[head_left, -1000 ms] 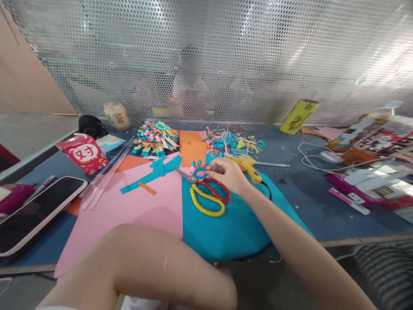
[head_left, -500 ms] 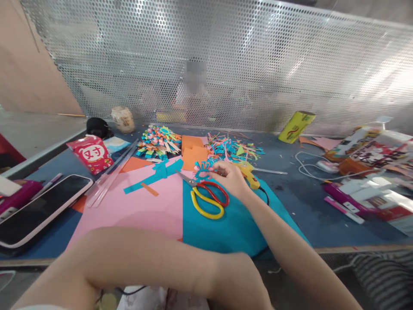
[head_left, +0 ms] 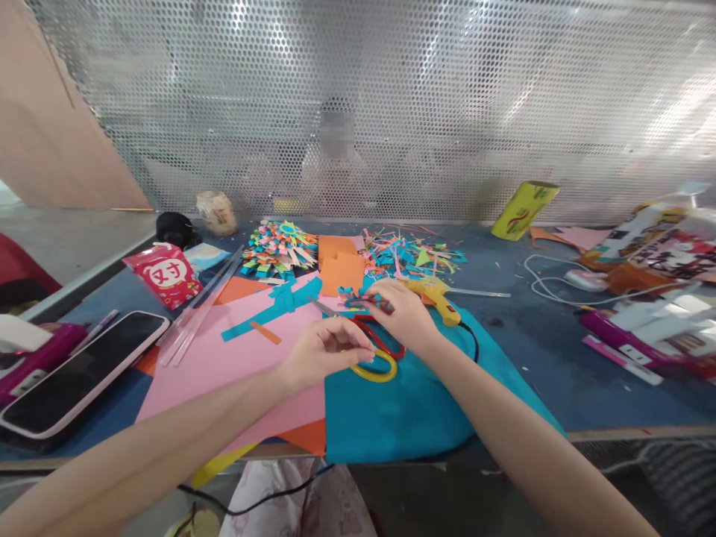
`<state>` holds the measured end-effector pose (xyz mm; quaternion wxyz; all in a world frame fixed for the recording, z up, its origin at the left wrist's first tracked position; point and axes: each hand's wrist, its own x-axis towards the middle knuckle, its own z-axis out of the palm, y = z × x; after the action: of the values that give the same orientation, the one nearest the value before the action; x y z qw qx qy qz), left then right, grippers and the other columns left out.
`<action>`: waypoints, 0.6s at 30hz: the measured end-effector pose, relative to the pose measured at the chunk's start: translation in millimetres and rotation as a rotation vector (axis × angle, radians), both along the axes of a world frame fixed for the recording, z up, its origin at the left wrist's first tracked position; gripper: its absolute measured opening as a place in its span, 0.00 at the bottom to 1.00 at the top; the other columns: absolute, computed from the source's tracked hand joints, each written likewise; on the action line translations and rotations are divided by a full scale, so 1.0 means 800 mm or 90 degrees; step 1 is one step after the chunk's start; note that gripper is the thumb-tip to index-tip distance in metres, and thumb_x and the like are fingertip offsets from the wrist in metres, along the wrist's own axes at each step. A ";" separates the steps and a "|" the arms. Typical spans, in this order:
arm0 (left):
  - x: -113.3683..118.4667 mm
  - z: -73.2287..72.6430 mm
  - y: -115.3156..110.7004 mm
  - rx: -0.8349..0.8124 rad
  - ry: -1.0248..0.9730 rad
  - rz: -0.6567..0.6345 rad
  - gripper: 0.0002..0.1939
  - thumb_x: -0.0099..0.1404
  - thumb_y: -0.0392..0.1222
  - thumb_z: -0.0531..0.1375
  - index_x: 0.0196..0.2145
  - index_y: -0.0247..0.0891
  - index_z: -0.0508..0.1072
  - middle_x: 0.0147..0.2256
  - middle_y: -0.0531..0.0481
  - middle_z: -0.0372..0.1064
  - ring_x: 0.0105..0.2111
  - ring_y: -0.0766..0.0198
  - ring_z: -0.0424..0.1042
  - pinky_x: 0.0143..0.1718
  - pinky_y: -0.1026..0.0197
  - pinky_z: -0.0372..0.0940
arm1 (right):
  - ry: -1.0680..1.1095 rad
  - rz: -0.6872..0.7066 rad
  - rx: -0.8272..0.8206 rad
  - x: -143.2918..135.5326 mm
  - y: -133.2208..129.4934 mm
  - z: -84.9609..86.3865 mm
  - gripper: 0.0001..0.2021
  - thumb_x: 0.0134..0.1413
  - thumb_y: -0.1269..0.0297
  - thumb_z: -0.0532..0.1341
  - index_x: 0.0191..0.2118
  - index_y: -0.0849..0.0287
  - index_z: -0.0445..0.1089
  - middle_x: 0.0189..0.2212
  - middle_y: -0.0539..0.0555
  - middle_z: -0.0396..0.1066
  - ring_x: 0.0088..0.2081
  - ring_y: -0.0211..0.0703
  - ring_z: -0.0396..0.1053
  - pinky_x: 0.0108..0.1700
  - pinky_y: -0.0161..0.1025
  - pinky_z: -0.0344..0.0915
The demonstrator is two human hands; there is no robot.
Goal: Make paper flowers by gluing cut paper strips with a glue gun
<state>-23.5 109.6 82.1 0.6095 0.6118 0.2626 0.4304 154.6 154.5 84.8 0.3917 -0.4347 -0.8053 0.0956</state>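
While mesh (head_left: 436, 97) backs the table (head_left: 537, 343), right hand (head_left: 401, 313) grips paper (head_left: 352, 299), left hand (head_left: 327, 349) hangs open.

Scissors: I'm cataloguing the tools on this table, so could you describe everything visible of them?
The scissors have slim metal blades and two large, smooth, plastic-looking loops, one red, one yellow. They lie with the blades pointing away and leftward over the pink paper, the loops over the blue sheet. The left hand covers the pivot and part of the yellow loop; whether it touches them is unclear.
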 end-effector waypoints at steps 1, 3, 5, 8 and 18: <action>-0.001 0.000 0.002 -0.025 -0.022 0.004 0.11 0.49 0.40 0.69 0.26 0.33 0.72 0.26 0.49 0.75 0.27 0.66 0.74 0.30 0.65 0.69 | -0.021 0.005 0.007 0.001 -0.002 0.003 0.03 0.53 0.64 0.58 0.33 0.55 0.69 0.36 0.55 0.70 0.37 0.44 0.68 0.36 0.39 0.65; -0.003 0.004 0.003 -0.049 -0.057 0.022 0.11 0.48 0.41 0.70 0.25 0.33 0.73 0.24 0.50 0.74 0.24 0.67 0.73 0.28 0.65 0.68 | -0.063 0.024 0.015 0.004 -0.009 0.010 0.05 0.50 0.64 0.61 0.35 0.54 0.70 0.39 0.55 0.70 0.39 0.46 0.68 0.36 0.39 0.64; -0.006 0.011 0.004 -0.054 -0.084 0.058 0.12 0.47 0.41 0.71 0.24 0.34 0.73 0.23 0.51 0.74 0.23 0.67 0.72 0.25 0.66 0.67 | -0.077 0.045 0.034 0.007 -0.018 0.020 0.07 0.49 0.65 0.61 0.37 0.54 0.70 0.40 0.56 0.69 0.36 0.44 0.67 0.33 0.38 0.64; -0.009 0.017 0.006 -0.065 -0.112 0.112 0.12 0.46 0.42 0.71 0.25 0.34 0.74 0.23 0.51 0.73 0.22 0.68 0.71 0.23 0.67 0.66 | -0.032 0.105 0.078 0.011 -0.029 0.032 0.06 0.54 0.66 0.57 0.39 0.55 0.67 0.38 0.56 0.68 0.28 0.38 0.63 0.27 0.36 0.62; -0.008 0.005 0.009 -0.164 -0.149 0.092 0.14 0.45 0.46 0.71 0.25 0.34 0.76 0.25 0.52 0.73 0.21 0.73 0.66 0.24 0.68 0.61 | -0.037 0.126 0.157 -0.011 -0.042 0.012 0.10 0.57 0.59 0.59 0.44 0.52 0.70 0.33 0.51 0.76 0.19 0.32 0.64 0.23 0.31 0.63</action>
<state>-30.0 116.9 86.1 0.6764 0.4543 0.2861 0.5043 145.7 121.1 94.6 0.4073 -0.3045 -0.8608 0.0214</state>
